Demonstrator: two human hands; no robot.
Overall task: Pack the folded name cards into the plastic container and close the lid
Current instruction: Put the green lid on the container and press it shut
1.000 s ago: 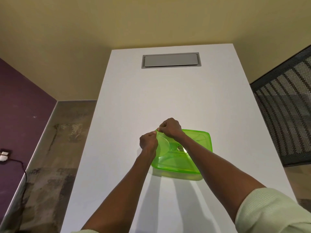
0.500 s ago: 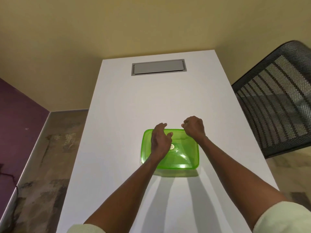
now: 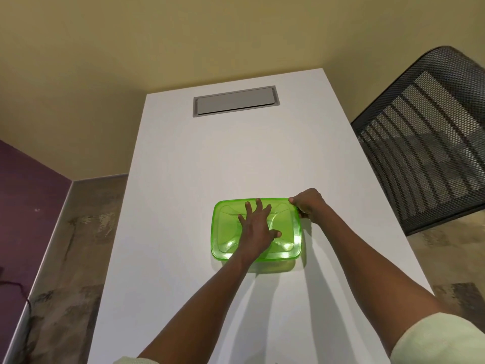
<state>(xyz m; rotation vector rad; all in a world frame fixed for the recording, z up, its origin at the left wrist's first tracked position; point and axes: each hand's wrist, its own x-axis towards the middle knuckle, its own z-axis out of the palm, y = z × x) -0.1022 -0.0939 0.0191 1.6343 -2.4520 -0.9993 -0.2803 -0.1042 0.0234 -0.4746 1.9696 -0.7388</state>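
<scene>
A translucent green plastic container (image 3: 225, 240) stands on the white table (image 3: 183, 195) with its green lid (image 3: 286, 222) lying flat on top. My left hand (image 3: 256, 225) rests palm down on the middle of the lid, fingers spread. My right hand (image 3: 308, 204) pinches the lid's far right corner between thumb and fingers. No name cards show; whatever is inside is blurred by the green plastic and hidden under my hand.
A grey cable hatch (image 3: 235, 101) is set flush into the far end of the table. A black mesh chair back (image 3: 425, 143) stands close to the table's right edge. The floor drops away on the left.
The lid, held tilted over the container a second ago, now lies flat on it. My left hand has flattened onto the lid; my right hand has shifted to the far right corner.
</scene>
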